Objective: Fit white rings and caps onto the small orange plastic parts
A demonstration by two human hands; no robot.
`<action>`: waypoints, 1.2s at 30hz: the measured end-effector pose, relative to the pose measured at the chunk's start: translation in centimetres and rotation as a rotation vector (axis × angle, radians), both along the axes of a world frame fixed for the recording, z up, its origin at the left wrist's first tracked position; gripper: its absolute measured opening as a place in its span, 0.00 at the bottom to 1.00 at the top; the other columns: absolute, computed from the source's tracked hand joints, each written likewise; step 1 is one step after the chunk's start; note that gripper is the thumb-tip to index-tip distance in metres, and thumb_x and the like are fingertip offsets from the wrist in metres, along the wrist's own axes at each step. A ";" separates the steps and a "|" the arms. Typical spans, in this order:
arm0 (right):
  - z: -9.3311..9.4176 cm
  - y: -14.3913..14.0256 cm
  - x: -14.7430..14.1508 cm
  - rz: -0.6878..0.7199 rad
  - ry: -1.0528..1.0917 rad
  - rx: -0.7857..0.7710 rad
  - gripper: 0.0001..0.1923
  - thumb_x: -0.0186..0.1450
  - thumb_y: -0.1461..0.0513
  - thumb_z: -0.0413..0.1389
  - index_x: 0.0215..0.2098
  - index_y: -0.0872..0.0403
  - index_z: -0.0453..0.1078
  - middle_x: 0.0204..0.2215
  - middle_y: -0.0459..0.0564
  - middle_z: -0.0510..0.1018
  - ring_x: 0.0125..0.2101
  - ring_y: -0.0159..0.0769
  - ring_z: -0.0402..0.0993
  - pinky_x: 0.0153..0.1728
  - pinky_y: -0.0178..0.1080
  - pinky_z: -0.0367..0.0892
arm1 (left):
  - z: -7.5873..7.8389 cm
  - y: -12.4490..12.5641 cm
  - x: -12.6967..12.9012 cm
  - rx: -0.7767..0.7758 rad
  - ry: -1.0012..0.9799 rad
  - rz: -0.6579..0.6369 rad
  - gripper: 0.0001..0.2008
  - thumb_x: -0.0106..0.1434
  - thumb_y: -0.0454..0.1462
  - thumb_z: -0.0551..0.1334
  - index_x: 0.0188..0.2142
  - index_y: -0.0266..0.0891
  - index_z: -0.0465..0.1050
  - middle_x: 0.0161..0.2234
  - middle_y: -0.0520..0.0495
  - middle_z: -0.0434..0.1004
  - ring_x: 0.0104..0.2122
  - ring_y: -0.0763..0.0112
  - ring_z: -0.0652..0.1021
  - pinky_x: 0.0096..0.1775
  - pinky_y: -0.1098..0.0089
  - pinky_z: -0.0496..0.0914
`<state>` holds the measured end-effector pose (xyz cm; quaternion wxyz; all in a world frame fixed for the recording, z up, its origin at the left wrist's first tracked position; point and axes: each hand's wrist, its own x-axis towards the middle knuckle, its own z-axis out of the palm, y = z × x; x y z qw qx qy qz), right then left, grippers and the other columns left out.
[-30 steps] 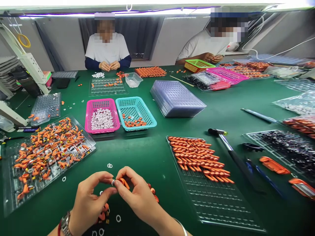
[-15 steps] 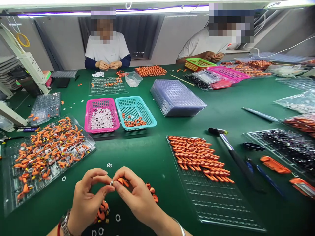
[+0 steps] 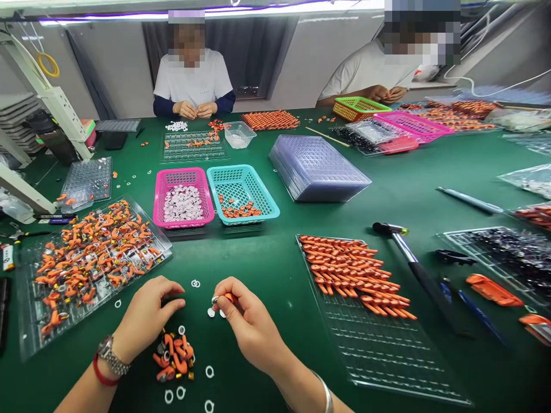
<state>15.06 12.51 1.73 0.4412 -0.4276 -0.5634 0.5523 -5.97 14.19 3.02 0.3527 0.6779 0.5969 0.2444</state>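
My right hand (image 3: 249,321) pinches a small orange earbud-shaped part (image 3: 229,297) with a shiny round end between thumb and fingers. Two small white discs (image 3: 210,312) show just below those fingertips. To the left, my left hand (image 3: 148,314) hovers with thumb and forefinger apart and nothing visible between them. Below it lies a small pile of orange earbud-shaped parts (image 3: 177,354), some with gold-coloured ends. White rings (image 3: 209,371) are scattered on the green table around the pile.
Left stands a clear tray heaped with orange parts (image 3: 92,252). Ahead are a pink basket (image 3: 157,198) of white pieces and a turquoise basket (image 3: 273,206) of orange ones. Right are a tray of orange rows (image 3: 348,269) and a hammer (image 3: 413,264). Two people sit opposite.
My left hand has let go and drawn left, away from my right hand, uncovering the pile. My right hand keeps the orange part and has shifted slightly right. The view has turned a little.
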 end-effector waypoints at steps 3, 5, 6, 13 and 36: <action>0.0 0.0 -0.2 -0.004 0.061 -0.045 0.11 0.69 0.54 0.51 0.34 0.52 0.65 0.29 0.45 0.67 0.29 0.35 0.66 0.31 0.37 0.64 | -0.4 -0.1 0.5 0.015 0.013 0.001 0.05 0.54 0.32 0.65 0.28 0.43 0.79 0.29 0.49 0.76 0.32 0.61 0.75 0.36 0.66 0.69; 0.0 0.0 -0.4 -0.013 0.077 -0.041 0.10 0.68 0.54 0.53 0.35 0.52 0.67 0.30 0.46 0.68 0.29 0.34 0.67 0.31 0.37 0.64 | -0.3 -0.3 0.9 0.008 -0.016 0.000 0.05 0.53 0.31 0.65 0.24 0.43 0.76 0.27 0.51 0.74 0.29 0.64 0.74 0.33 0.68 0.68; 0.0 0.0 -0.4 -0.015 0.078 -0.025 0.09 0.68 0.55 0.54 0.35 0.52 0.68 0.31 0.47 0.69 0.30 0.34 0.67 0.31 0.37 0.64 | -0.2 -0.4 1.1 -0.005 -0.043 -0.002 0.05 0.54 0.31 0.64 0.24 0.42 0.75 0.25 0.52 0.74 0.27 0.65 0.73 0.31 0.69 0.68; 0.0 -0.1 -0.7 0.020 0.035 0.007 0.06 0.66 0.59 0.56 0.33 0.53 0.73 0.30 0.46 0.69 0.30 0.34 0.66 0.31 0.36 0.63 | 0.4 -1.4 2.5 -0.147 -0.379 -0.003 0.09 0.61 0.40 0.63 0.36 0.38 0.77 0.30 0.46 0.80 0.31 0.64 0.79 0.34 0.68 0.73; 0.2 -0.1 -0.6 -0.033 -0.087 -0.024 0.09 0.66 0.57 0.53 0.30 0.53 0.65 0.24 0.43 0.66 0.24 0.31 0.61 0.25 0.34 0.59 | -0.2 -2.2 3.2 -0.061 -0.506 0.072 0.05 0.54 0.32 0.69 0.32 0.40 0.80 0.30 0.50 0.84 0.31 0.66 0.83 0.36 0.71 0.78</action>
